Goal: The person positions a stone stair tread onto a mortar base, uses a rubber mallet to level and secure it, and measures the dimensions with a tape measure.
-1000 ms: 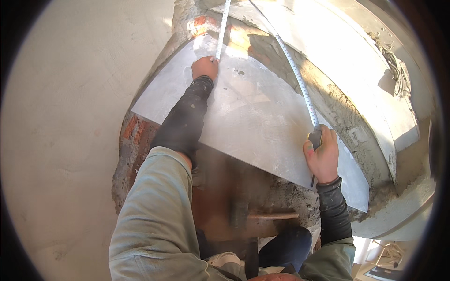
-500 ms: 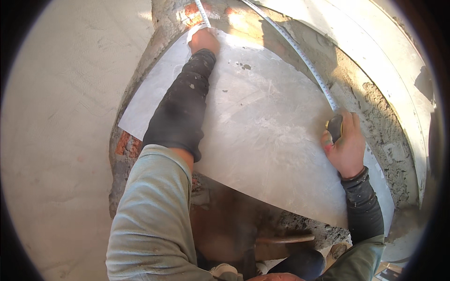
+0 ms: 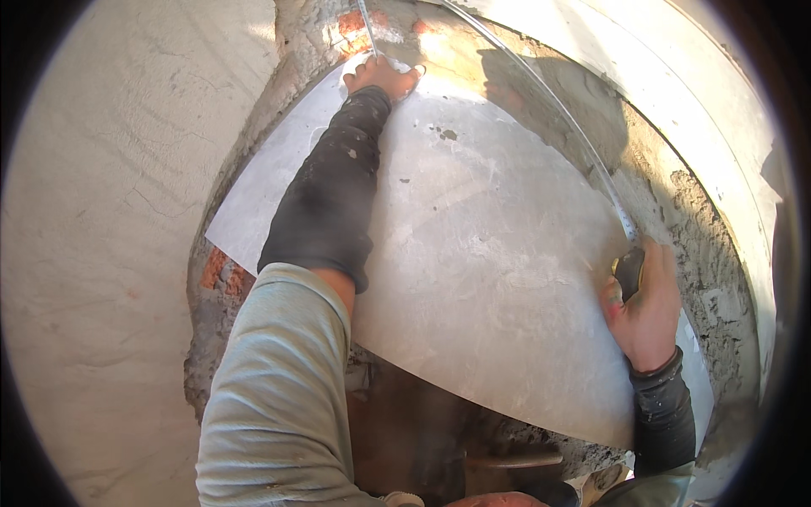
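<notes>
A large pale grey stone-like slab [image 3: 498, 279] with curved edges lies on rough mortar in front of me. My left hand [image 3: 382, 78] is at its far tip. Its thumb is spread to the right, and its fingers press a tape measure's blade [image 3: 369, 29] at the slab's edge. My right hand [image 3: 649, 308] is wrapped around the black and yellow tape measure case [image 3: 628, 272] over the slab's right side. From the case, more blade [image 3: 583, 139] runs up and leaves the top of the picture.
Smooth plaster [image 3: 110, 228] fills the left side. Rough mortar [image 3: 701, 228] and a curved pale band [image 3: 718, 127] border the slab on the right. Broken red brick [image 3: 226, 275] shows at its left edge. A dark hollow [image 3: 414, 422] and a wooden handle-like piece [image 3: 515, 461] lie below.
My right hand has moved right and nearer to me with the tape case. The left thumb has spread away from the fingers. The view has shifted slightly.
</notes>
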### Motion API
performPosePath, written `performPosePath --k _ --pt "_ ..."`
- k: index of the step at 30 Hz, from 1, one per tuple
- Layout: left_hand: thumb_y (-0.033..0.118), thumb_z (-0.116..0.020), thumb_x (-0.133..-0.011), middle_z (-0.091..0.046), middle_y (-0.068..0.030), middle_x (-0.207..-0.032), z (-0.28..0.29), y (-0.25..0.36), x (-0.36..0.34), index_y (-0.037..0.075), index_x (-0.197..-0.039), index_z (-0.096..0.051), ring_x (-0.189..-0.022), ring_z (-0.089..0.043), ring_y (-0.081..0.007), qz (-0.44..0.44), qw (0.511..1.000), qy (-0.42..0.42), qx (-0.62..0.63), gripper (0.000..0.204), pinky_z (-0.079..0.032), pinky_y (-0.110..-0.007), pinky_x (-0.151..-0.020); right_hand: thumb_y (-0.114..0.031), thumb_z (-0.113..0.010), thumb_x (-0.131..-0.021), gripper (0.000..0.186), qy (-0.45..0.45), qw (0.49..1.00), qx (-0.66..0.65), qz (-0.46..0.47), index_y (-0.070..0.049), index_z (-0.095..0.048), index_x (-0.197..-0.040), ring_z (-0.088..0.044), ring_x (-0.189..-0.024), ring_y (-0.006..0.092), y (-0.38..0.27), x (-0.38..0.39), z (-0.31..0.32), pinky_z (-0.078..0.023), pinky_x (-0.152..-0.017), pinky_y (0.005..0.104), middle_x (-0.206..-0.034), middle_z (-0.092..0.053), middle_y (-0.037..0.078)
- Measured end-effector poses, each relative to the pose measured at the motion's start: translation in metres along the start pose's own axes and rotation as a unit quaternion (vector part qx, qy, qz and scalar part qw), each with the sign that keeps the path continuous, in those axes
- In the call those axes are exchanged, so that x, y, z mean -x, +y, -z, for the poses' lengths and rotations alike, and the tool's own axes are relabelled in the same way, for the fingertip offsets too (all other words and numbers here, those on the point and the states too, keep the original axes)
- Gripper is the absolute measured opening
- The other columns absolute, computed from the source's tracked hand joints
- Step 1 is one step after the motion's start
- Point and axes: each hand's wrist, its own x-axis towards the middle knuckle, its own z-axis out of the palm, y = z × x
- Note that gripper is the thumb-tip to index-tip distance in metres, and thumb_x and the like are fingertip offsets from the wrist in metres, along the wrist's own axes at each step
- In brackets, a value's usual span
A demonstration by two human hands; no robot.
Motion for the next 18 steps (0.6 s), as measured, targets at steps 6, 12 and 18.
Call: performPosePath --k 6,12,18 --pt "0.077 -0.053 -0.085 -0.045 -0.0180 -0.158 -0.010 0.006 -0.005 0.005 -0.157 -0.041 -0.150 -0.035 -0.0332 -0.022 0.999 -0.003 0.024 0.102 -0.013 -0.057 -0.123 -0.009 -0.065 -0.074 0.057 -0.018 0.999 0.024 -0.011 0.004 -0.051 -0.128 -0.058 -0.089 0.0427 0.006 0.020 0.013 -0.051 -0.076 0.0473 -0.103 -0.051 0.022" --pt "0.082 -0.050 -0.083 -0.044 -0.0162 -0.160 -0.009 0.001 -0.021 0.009 -0.158 -0.041 -0.151 -0.034 -0.0345 -0.028 0.999 -0.026 -0.006 0.105 -0.015 -0.062 -0.123 -0.011 -0.063 -0.075 0.058 -0.015 0.999 0.035 0.006 0.006 -0.049 -0.129 -0.058 -0.090 0.0435 0.009 0.025 0.017 -0.051 -0.076 0.0484 -0.104 -0.051 0.023" --pt "0.092 -0.038 -0.082 -0.028 -0.0185 -0.168 -0.013 -0.006 -0.037 0.012 -0.164 -0.028 -0.157 -0.023 -0.0383 -0.058 0.997 -0.054 -0.023 0.115 -0.006 -0.067 -0.122 -0.010 -0.063 -0.076 0.061 -0.016 0.998 0.059 0.007 0.007 -0.048 -0.132 -0.058 -0.091 0.0439 0.011 0.031 0.016 -0.052 -0.077 0.0482 -0.106 -0.051 0.025"
